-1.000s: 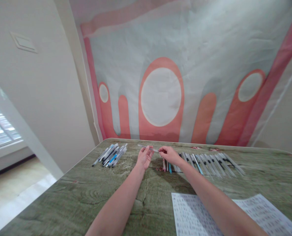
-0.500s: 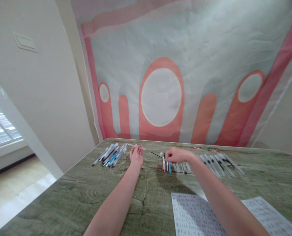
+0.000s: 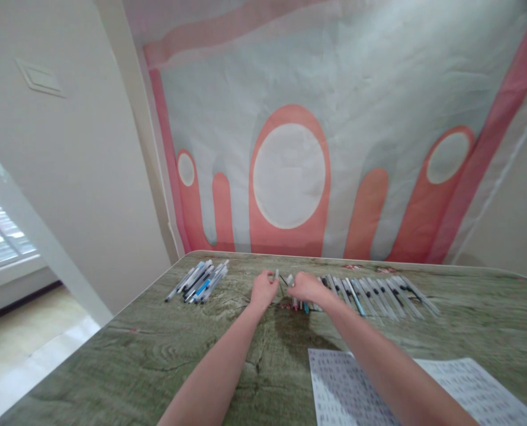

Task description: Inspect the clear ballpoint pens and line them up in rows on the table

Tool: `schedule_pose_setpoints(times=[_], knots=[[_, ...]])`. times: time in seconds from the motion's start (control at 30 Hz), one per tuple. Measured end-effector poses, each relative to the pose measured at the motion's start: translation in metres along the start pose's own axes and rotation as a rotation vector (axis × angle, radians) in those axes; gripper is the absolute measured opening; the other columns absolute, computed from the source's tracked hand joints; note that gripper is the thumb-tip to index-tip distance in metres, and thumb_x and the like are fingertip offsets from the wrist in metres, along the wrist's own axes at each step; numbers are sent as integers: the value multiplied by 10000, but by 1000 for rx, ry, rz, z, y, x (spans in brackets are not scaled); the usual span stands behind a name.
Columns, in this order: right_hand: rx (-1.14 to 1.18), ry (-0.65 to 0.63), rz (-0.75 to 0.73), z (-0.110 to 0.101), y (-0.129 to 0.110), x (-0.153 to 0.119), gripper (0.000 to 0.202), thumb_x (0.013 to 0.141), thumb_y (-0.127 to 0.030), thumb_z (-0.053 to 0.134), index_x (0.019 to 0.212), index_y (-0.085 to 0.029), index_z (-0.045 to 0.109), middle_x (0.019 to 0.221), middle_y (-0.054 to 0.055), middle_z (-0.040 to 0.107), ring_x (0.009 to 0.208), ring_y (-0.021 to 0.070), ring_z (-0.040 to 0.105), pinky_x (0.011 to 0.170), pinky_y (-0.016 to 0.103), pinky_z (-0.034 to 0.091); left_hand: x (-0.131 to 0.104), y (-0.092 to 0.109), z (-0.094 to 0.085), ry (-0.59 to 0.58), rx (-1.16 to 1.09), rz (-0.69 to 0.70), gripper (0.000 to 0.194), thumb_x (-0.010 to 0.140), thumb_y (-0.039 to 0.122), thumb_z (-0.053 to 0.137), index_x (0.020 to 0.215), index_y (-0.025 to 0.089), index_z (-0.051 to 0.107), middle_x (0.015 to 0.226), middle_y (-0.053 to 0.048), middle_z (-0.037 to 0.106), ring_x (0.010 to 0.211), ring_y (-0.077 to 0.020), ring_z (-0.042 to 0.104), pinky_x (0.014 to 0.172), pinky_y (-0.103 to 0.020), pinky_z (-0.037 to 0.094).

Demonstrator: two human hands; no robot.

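Note:
My left hand [image 3: 264, 289] is closed in a pinch on a clear pen barrel [image 3: 276, 274], its end poking up past the fingertips. Just right of it, my right hand [image 3: 307, 288] is closed on a thin black pen refill [image 3: 283, 279] that points toward the barrel. The two hands are close together, with a small gap between them. Below the right hand, a pink pen part [image 3: 295, 304] and a blue one [image 3: 307, 307] lie partly hidden by the fingers. A row of clear pen barrels [image 3: 379, 296] stretches to the right.
A pile of pens [image 3: 201, 283] in white, black and blue lies at the left of the wood-grain table [image 3: 157, 355]. Printed sheets [image 3: 338, 384] rest near the front under my right forearm. A wall covering [image 3: 290, 77] with orange shapes rises behind the table.
My left hand has moved right toward the right hand, and its fingers have turned the barrel from lying flat to more upright. My right hand has shifted slightly left.

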State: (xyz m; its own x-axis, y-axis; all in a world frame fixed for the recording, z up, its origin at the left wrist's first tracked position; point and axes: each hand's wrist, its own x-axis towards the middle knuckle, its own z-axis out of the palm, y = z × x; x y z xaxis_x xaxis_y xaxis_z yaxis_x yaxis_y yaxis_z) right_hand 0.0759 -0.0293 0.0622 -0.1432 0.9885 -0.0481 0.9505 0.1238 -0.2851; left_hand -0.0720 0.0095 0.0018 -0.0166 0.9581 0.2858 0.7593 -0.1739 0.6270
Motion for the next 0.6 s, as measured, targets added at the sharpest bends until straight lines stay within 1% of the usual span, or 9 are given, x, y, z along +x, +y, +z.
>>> schedule_pose_setpoints(times=[0.1, 0.17, 0.3, 0.33, 0.37, 0.4, 0.47, 0.53, 0.6], knots=[[10, -6, -5, 8, -4, -2, 262, 643, -285, 470, 732, -128, 660, 739, 139, 660, 683, 211, 608, 494, 228, 376, -6, 6, -2, -34, 95, 55, 291, 746, 321, 489, 979, 154, 540, 714, -40, 622, 702, -135, 571, 660, -231, 382], [32, -23, -23, 11, -7, -4, 241, 655, -267, 471, 715, -129, 659, 705, 133, 660, 675, 195, 608, 534, 228, 393, -9, 10, -3, -55, 146, 96, 283, 749, 313, 484, 980, 158, 538, 728, -41, 617, 723, -141, 565, 666, -234, 378], [112, -144, -123, 8, -7, -6, 233, 698, -216, 452, 607, -128, 647, 575, 88, 637, 573, 139, 585, 590, 211, 392, -13, 14, -4, -58, 227, 157, 261, 746, 306, 480, 947, 154, 547, 807, -64, 602, 794, -153, 544, 709, -243, 372], [130, -147, -146, 6, -6, -5, 247, 711, -223, 447, 597, -127, 645, 563, 79, 632, 556, 133, 576, 583, 210, 386, -14, 15, -4, -53, 235, 160, 257, 744, 306, 480, 941, 155, 548, 824, -68, 597, 803, -155, 539, 716, -245, 371], [146, -124, -155, 4, -3, -3, 250, 718, -235, 450, 608, -126, 646, 568, 72, 632, 554, 132, 570, 572, 210, 379, -15, 15, -5, -49, 239, 162, 256, 742, 308, 481, 940, 159, 546, 839, -70, 592, 809, -156, 534, 719, -246, 371], [160, -74, -153, 2, 0, 0, 237, 719, -246, 460, 637, -126, 648, 591, 68, 635, 567, 133, 567, 563, 209, 372, -15, 16, -5, -46, 243, 163, 256, 740, 312, 484, 940, 165, 545, 854, -70, 587, 813, -156, 531, 720, -246, 372], [188, 67, -129, 0, 7, 6, 194, 711, -251, 493, 726, -131, 645, 673, 62, 646, 627, 136, 566, 567, 207, 363, -17, 17, -5, -46, 249, 164, 253, 738, 323, 487, 942, 184, 543, 887, -66, 577, 822, -155, 527, 722, -244, 372], [210, 188, -117, 3, 13, 12, 179, 718, -240, 503, 798, -141, 629, 761, 61, 647, 697, 136, 563, 601, 205, 362, -18, 19, -5, -55, 262, 153, 246, 741, 329, 483, 943, 202, 547, 913, -61, 569, 836, -156, 525, 728, -240, 371], [218, 262, -137, 8, 16, 16, 192, 755, -228, 467, 849, -153, 616, 830, 62, 640, 768, 137, 559, 652, 206, 361, -19, 21, -5, -68, 275, 140, 247, 751, 331, 471, 952, 212, 551, 934, -62, 563, 859, -157, 521, 743, -239, 367]])
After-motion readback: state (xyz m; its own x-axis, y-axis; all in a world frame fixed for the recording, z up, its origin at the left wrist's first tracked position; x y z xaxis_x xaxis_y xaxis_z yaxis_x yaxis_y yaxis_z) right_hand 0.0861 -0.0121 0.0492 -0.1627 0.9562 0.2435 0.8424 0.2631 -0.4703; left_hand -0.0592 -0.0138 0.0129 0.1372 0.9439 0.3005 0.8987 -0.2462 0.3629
